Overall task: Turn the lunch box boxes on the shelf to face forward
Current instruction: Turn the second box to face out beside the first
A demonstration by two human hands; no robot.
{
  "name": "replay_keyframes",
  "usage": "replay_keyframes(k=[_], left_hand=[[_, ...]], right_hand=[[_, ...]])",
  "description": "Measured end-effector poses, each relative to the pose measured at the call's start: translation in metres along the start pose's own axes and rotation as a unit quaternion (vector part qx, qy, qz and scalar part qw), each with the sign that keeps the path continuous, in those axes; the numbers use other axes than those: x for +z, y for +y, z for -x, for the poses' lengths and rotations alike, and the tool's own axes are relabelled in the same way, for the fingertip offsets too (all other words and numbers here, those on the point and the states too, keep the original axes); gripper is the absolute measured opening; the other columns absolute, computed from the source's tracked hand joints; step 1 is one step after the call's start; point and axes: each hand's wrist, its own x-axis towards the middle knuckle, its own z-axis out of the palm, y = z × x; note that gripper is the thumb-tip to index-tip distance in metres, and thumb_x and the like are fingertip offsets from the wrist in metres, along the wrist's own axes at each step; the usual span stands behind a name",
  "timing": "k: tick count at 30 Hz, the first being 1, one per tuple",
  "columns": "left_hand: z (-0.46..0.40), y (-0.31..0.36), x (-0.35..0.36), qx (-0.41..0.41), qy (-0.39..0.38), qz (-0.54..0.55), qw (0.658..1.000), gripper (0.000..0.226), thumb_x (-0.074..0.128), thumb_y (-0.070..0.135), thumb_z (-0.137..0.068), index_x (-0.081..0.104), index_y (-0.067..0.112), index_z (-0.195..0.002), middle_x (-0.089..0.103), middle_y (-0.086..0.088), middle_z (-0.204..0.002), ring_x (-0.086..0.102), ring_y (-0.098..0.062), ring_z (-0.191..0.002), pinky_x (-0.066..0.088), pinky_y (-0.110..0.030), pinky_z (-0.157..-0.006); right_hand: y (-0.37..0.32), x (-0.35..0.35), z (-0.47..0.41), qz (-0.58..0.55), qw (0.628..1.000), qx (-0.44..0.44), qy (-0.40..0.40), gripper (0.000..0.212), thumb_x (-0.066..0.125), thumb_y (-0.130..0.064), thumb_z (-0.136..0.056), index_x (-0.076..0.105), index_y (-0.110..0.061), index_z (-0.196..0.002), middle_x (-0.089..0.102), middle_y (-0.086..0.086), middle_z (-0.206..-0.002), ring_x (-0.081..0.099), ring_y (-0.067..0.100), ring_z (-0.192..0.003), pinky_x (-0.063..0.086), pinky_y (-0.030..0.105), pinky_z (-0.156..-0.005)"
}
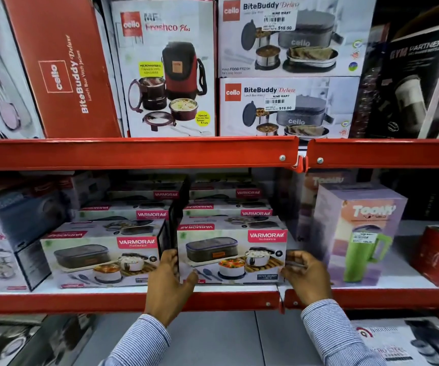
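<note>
Head view: the left hand (169,280) and right hand (304,276) clamp opposite ends of the front Varmora lunch box box (231,256) on the middle red shelf (123,302), fingers curled round its side edges, thumbs on the front, evidently to square its printed face with the shelf edge. The neighbouring Varmora box (99,261) sits just beside it, slightly angled, and probably needs straightening next.

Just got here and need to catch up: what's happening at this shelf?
A person is straightening lunch box stock. The left hand and right hand hold the two ends of the front right Varmora box, whose picture side faces out at the red shelf edge. The neighbouring Varmora box sits slightly angled.
</note>
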Motion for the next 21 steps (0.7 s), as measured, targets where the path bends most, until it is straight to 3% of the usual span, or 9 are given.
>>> replay_keyframes(k=[4,9,13,17,21], left_hand=[[0.002,-0.004,0.002,0.006,0.014,-0.001,1.0,0.056,0.078,0.014,-0.078,0.051,0.008,-0.127,0.063,0.007,-0.102,0.067,-0.021,-0.098,0.054,-0.032,-0.088],[-0.001,-0.003,0.004,-0.008,0.036,-0.022,0.999,0.046,0.074,0.016,-0.083,0.057,0.0,-0.123,0.073,-0.013,-0.113,0.07,-0.031,-0.104,0.049,-0.028,-0.085],[-0.007,-0.01,0.005,-0.002,0.033,-0.038,0.999,0.033,0.072,0.022,-0.086,0.063,0.005,-0.113,0.077,-0.011,-0.104,0.073,-0.024,-0.093,0.058,-0.029,-0.08],[-0.006,-0.015,0.003,0.001,0.032,-0.034,0.999,0.025,0.07,0.019,-0.087,0.068,0.008,-0.109,0.078,-0.006,-0.099,0.067,-0.007,-0.081,0.047,0.0,-0.063],[-0.002,-0.017,-0.001,0.012,0.04,-0.047,0.998,0.019,0.071,0.02,-0.086,0.071,0.011,-0.103,0.08,-0.003,-0.093,0.068,-0.003,-0.075,0.044,0.004,-0.061]], right_hand=[[0.003,0.002,0.0,-0.004,1.0,0.008,0.007,0.04,0.076,0.008,-0.068,0.063,-0.026,-0.083,0.071,-0.009,-0.084,0.07,0.014,-0.084,0.057,0.039,-0.087],[0.005,0.002,0.003,0.006,1.0,-0.009,0.003,0.043,0.078,0.002,-0.07,0.065,-0.02,-0.104,0.071,-0.002,-0.095,0.068,0.016,-0.091,0.052,0.032,-0.09],[0.001,0.0,0.007,0.033,0.999,-0.035,-0.011,0.039,0.075,-0.002,-0.075,0.068,-0.012,-0.113,0.07,-0.003,-0.099,0.069,0.017,-0.092,0.052,0.033,-0.091],[-0.001,0.0,0.011,0.049,0.998,-0.038,-0.009,0.039,0.077,-0.004,-0.074,0.069,-0.013,-0.112,0.07,-0.004,-0.095,0.07,0.019,-0.093,0.054,0.037,-0.092],[0.0,-0.001,0.016,0.053,0.998,-0.033,-0.008,0.038,0.078,-0.006,-0.074,0.07,-0.015,-0.11,0.07,-0.006,-0.092,0.071,0.018,-0.091,0.055,0.038,-0.092]])
